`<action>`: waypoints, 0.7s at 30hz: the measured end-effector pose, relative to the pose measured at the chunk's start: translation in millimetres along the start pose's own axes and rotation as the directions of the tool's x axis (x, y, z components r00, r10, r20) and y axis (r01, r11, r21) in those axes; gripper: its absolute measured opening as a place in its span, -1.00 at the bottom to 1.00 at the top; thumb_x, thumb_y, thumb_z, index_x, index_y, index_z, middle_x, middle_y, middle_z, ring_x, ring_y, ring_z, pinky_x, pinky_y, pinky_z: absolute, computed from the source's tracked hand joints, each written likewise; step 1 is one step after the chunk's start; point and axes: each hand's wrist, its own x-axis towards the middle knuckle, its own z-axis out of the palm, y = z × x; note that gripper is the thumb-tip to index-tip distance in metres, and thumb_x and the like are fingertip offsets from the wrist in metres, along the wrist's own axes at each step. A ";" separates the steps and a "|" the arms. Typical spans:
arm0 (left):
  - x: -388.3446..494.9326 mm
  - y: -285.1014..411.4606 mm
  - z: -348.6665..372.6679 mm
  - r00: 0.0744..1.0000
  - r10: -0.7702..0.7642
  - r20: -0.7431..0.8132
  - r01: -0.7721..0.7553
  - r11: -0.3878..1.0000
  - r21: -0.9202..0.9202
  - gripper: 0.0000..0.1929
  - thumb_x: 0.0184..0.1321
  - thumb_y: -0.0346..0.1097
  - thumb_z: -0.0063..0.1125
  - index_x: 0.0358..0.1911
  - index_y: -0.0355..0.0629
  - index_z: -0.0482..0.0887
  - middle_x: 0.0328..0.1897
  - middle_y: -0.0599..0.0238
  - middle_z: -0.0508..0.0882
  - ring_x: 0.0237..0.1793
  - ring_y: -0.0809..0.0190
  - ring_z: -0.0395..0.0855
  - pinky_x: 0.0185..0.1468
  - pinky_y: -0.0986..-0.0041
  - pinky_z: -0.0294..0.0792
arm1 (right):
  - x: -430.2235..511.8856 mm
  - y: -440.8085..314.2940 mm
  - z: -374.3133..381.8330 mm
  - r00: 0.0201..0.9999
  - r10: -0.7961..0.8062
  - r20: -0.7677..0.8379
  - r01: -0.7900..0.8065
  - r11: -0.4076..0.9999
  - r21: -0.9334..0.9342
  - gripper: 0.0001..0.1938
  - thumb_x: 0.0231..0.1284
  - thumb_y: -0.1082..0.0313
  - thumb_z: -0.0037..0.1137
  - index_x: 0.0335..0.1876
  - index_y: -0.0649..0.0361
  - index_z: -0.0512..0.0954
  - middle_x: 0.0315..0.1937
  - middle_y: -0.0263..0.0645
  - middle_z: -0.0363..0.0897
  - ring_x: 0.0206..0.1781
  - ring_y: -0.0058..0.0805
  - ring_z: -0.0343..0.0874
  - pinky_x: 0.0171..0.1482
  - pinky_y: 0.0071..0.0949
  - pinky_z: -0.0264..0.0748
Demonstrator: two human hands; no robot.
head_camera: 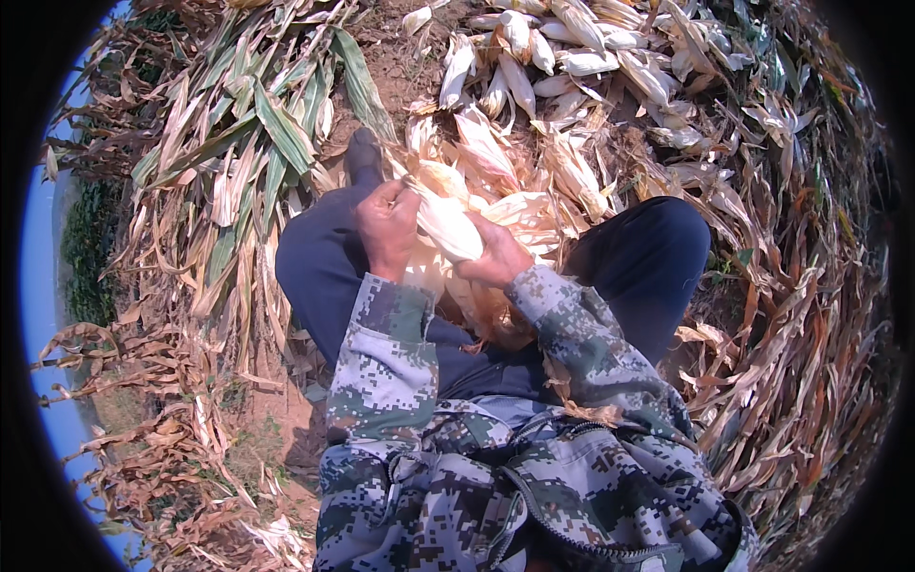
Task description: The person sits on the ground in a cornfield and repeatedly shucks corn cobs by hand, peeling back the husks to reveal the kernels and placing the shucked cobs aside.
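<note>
An ear of corn in its pale husk (449, 223) lies slantwise between both my hands, above my lap. My left hand (389, 227), a closed fist, is at the ear's upper left end and seems to pinch husk there. Around the lower right end curls my right hand (498, 252), its thumb along the husk. Loose corn husks (525, 214) and more husked ears are heaped between my bent knees, just beyond and under the hands. What lies inside my left fist is hidden.
A pile of corn ears in husks (587, 63) lies on the soil ahead. Cut corn stalks with dry leaves (243, 143) are stacked at the left, and more dry stalks (786, 357) line the right. My dark shoe (364, 154) rests beside the left stack.
</note>
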 end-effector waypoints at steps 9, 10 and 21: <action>-3.1 5.0 -4.3 0.999 0.022 0.028 -0.020 0.999 -0.041 -0.76 0.31 -0.43 0.16 -0.12 -0.42 0.83 -0.31 0.44 0.78 -0.31 0.50 0.61 -0.20 0.60 0.44 | 4.7 4.7 -1.5 0.996 0.034 0.085 -0.043 0.992 0.116 -0.20 -0.13 0.40 0.40 0.41 0.33 0.45 0.12 -0.12 0.70 0.18 -0.37 0.65 0.28 -0.39 0.54; -2.2 2.9 -2.3 1.000 0.025 -0.008 -0.025 0.999 -0.022 -0.77 0.31 -0.42 0.18 -0.12 -0.41 0.83 -0.31 0.43 0.79 -0.33 0.50 0.62 -0.21 0.60 0.44 | 5.0 5.5 -3.0 0.992 0.065 0.107 -0.078 0.989 0.127 -0.20 -0.14 0.39 0.40 0.40 0.33 0.46 0.11 -0.13 0.70 0.17 -0.37 0.65 0.27 -0.39 0.55; -11.1 -5.7 19.0 0.971 -0.224 0.084 0.222 0.711 -0.667 -0.83 0.54 -0.29 0.15 -0.09 -0.25 0.71 -0.43 0.40 0.70 -0.70 0.51 0.45 -0.67 0.59 0.26 | 1.2 26.0 5.6 0.983 0.095 0.156 -0.170 0.792 0.587 -0.21 0.02 0.06 0.53 0.37 0.28 0.49 -0.05 -0.15 0.69 -0.03 -0.38 0.70 0.08 -0.32 0.65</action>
